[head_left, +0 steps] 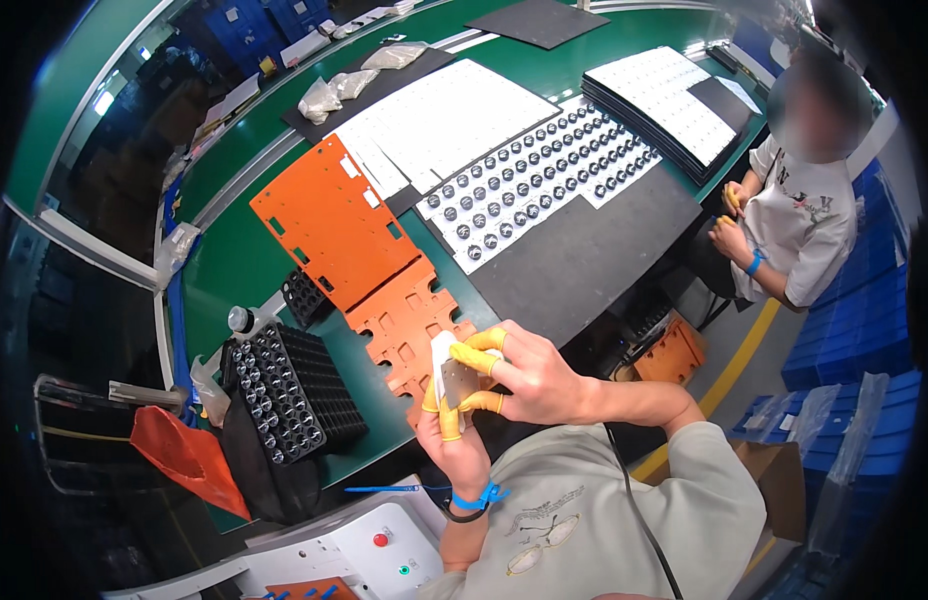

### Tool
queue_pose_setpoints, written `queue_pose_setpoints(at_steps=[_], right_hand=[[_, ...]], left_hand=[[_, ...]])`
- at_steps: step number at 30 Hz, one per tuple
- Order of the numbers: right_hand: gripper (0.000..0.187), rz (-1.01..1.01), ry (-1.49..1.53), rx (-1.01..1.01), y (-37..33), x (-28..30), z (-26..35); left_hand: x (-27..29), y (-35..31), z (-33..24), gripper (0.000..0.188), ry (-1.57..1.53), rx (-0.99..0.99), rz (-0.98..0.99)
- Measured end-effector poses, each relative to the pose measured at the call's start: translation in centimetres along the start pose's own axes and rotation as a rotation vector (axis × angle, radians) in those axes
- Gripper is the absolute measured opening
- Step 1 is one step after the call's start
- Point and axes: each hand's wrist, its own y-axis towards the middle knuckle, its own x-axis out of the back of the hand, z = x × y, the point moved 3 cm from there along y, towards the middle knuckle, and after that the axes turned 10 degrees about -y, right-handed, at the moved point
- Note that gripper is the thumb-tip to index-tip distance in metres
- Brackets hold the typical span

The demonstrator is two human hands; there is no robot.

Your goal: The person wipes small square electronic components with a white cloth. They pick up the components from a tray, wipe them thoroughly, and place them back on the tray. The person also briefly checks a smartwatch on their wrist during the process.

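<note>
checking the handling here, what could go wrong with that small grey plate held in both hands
1. The small grey plate is pinched only by fingertips of the left hand and right hand over the table edge; it might slip and fall.
2. It hovers above the orange fixture and could knock it.

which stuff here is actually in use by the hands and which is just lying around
In hand:
- small grey plate, held by left hand and right hand
- orange jig just beneath the hands

Lying about:
- black tray of round parts
- white sheet with rows of round parts
- plastic bags
- black mat
</note>
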Motion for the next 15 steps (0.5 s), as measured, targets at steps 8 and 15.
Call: queue_pose_setpoints(at_steps=[8,15], right_hand=[[0.054,0.057,-0.021,0.017,-0.6,-0.5,0.1],[0.051,-0.038,-0.215,0.067,-0.3,0.2,0.4]], left_hand=[[0.2,0.7,-0.8,0.034,-0.032,0.004,-0.034],[0.9,0.7,-0.3,0.033,-0.024,0.152,0.038]])
